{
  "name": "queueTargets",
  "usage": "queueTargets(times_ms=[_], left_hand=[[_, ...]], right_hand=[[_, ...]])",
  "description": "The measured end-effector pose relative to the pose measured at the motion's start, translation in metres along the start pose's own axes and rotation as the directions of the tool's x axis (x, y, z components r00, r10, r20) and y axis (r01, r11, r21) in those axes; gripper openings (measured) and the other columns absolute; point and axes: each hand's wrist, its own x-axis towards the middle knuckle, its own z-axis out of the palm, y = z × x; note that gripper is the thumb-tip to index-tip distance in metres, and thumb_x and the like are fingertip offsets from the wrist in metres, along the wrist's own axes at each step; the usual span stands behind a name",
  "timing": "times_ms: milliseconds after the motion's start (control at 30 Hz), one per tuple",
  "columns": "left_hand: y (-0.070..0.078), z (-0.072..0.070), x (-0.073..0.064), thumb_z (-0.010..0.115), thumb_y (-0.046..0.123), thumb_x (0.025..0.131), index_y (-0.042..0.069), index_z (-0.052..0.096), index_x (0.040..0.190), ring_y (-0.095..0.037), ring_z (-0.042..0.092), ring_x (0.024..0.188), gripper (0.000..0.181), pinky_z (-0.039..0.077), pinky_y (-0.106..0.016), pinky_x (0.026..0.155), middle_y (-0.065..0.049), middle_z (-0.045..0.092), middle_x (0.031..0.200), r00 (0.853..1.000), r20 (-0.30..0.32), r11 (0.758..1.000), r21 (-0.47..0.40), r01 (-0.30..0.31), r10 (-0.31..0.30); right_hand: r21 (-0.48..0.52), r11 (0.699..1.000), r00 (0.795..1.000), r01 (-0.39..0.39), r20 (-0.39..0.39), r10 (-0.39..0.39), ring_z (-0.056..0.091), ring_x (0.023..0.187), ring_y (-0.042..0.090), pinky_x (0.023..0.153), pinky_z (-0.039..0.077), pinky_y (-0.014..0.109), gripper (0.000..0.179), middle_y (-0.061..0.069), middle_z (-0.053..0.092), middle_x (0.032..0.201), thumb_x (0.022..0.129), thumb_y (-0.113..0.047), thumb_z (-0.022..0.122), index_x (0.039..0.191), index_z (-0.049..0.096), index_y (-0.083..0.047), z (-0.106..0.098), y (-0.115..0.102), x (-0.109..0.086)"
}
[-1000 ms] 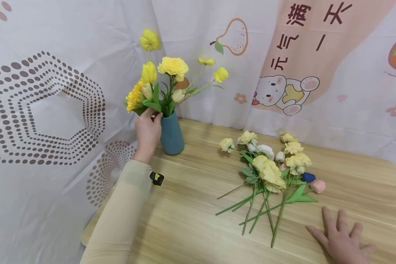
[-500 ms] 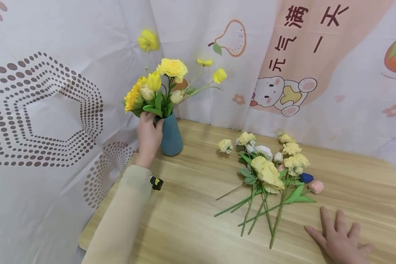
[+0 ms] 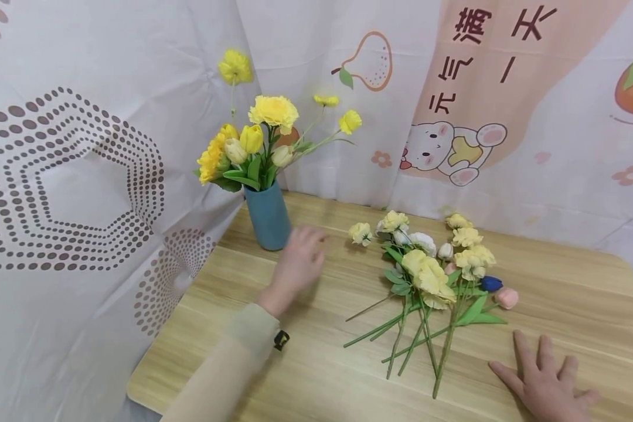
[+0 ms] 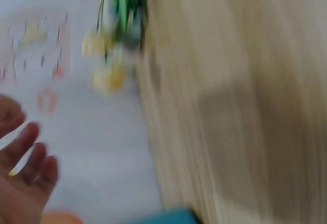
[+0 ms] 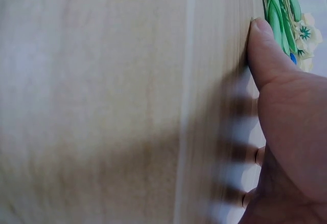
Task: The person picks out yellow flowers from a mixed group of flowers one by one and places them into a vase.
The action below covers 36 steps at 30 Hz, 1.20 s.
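My left hand (image 3: 298,259) is over the table just right of the blue-grey vase (image 3: 269,220), blurred by motion. In the left wrist view its fingers (image 4: 30,152) are loosely bent with nothing between them. The vase stands upright and bears a yellow carnation (image 3: 273,112), a yellow tulip (image 3: 251,139), a golden sunflower-like bloom (image 3: 211,163) and pale tulip buds (image 3: 235,151). My right hand (image 3: 551,378) rests palm down on the table, fingers spread. The right wrist view shows its thumb (image 5: 271,55) along the tabletop.
A loose pile of cut flowers lies mid-table: pale yellow blooms (image 3: 429,275), a blue tulip (image 3: 492,283), a pink tulip (image 3: 507,298), with stems toward the front. The wooden table (image 3: 295,375) meets a printed white curtain (image 3: 316,53) at the back and left.
My left hand has let go at the vase's mouth and moved right and down beside it. The yellow tulip now leans lower and further right. My right hand has stayed put.
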Motion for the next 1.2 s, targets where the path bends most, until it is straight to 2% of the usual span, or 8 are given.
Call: queueTargets(times_ms=[67,200,367,533,633,900,1000,1200], left_hand=[[0.019,0.011,-0.003,0.063,0.018,0.101,0.014,0.063,0.136,-0.026,0.054,0.127,0.035,0.046,-0.042,0.108,-0.005,0.063,0.134,0.984,0.179,0.999,0.017,-0.027,0.023],[0.051,0.035,-0.01,0.055,0.033,0.106,0.022,0.056,0.146,-0.023,0.05,0.135,0.042,0.039,-0.042,0.116,-0.002,0.058,0.145,0.91,0.395,0.989,0.029,-0.148,0.125],[0.077,0.061,-0.019,0.049,0.038,0.108,0.031,0.052,0.151,-0.018,0.051,0.129,0.043,0.042,-0.035,0.111,0.003,0.059,0.14,0.831,0.498,0.945,0.064,-0.321,0.249],[0.088,0.081,-0.024,0.049,0.041,0.108,0.039,0.051,0.15,-0.012,0.049,0.115,0.042,0.045,-0.027,0.096,0.006,0.058,0.13,0.786,0.536,0.905,0.092,-0.415,0.307],[0.091,0.089,-0.027,0.05,0.043,0.107,0.042,0.05,0.15,-0.01,0.046,0.109,0.043,0.043,-0.025,0.09,0.007,0.054,0.129,0.78,0.555,0.907,0.101,-0.409,0.29],[0.087,0.098,-0.03,0.05,0.041,0.107,0.032,0.063,0.138,-0.014,0.052,0.109,0.035,0.048,-0.028,0.091,0.004,0.054,0.136,0.814,0.546,0.91,0.208,-0.359,0.197],[0.084,0.1,-0.03,0.051,0.038,0.107,0.025,0.064,0.136,-0.014,0.056,0.11,0.034,0.05,-0.028,0.094,0.005,0.058,0.135,0.815,0.544,0.896,0.237,-0.376,0.198],[0.078,0.102,-0.029,0.058,0.028,0.105,0.02,0.071,0.123,-0.013,0.061,0.11,0.024,0.049,-0.024,0.099,0.005,0.067,0.123,0.839,0.481,0.884,0.237,-0.404,0.254]], right_hand=[[0.001,1.0,1.0,0.001,0.008,-0.001,-0.005,0.132,0.078,0.07,0.003,0.098,0.102,0.04,-0.003,0.159,0.095,-0.073,0.049,0.164,-0.008,-0.025,0.001,0.0,0.001],[0.003,1.0,1.0,-0.002,0.018,0.002,-0.005,0.132,0.078,0.07,0.002,0.098,0.102,0.041,-0.002,0.158,0.095,-0.073,0.049,0.164,-0.007,-0.023,-0.001,0.0,0.001],[0.005,1.0,1.0,0.004,0.025,-0.004,-0.002,0.131,0.079,0.07,0.003,0.098,0.102,0.043,0.001,0.157,0.095,-0.072,0.05,0.164,-0.006,-0.021,-0.005,-0.003,0.0],[0.007,1.0,0.999,0.019,0.028,-0.019,0.001,0.129,0.08,0.068,0.003,0.097,0.102,0.045,0.003,0.155,0.096,-0.07,0.051,0.164,-0.006,-0.02,-0.009,-0.005,0.0],[0.004,1.0,0.999,0.023,0.043,-0.023,0.0,0.128,0.081,0.068,0.003,0.097,0.102,0.044,0.0,0.155,0.097,-0.07,0.05,0.164,-0.009,-0.02,-0.009,-0.005,0.0],[0.006,1.0,0.999,0.01,0.041,-0.01,-0.003,0.129,0.081,0.068,0.001,0.098,0.103,0.043,-0.004,0.157,0.095,-0.074,0.048,0.164,-0.009,-0.023,-0.005,0.0,0.001],[0.002,1.0,1.0,0.008,0.024,-0.009,-0.002,0.129,0.08,0.068,0.002,0.098,0.103,0.042,-0.001,0.157,0.094,-0.075,0.048,0.164,-0.008,-0.023,-0.002,0.002,0.002],[-0.008,1.0,1.0,0.017,-0.011,-0.017,0.001,0.129,0.079,0.068,0.003,0.098,0.102,0.043,0.006,0.156,0.094,-0.074,0.05,0.165,-0.003,-0.022,0.0,0.004,0.003]])
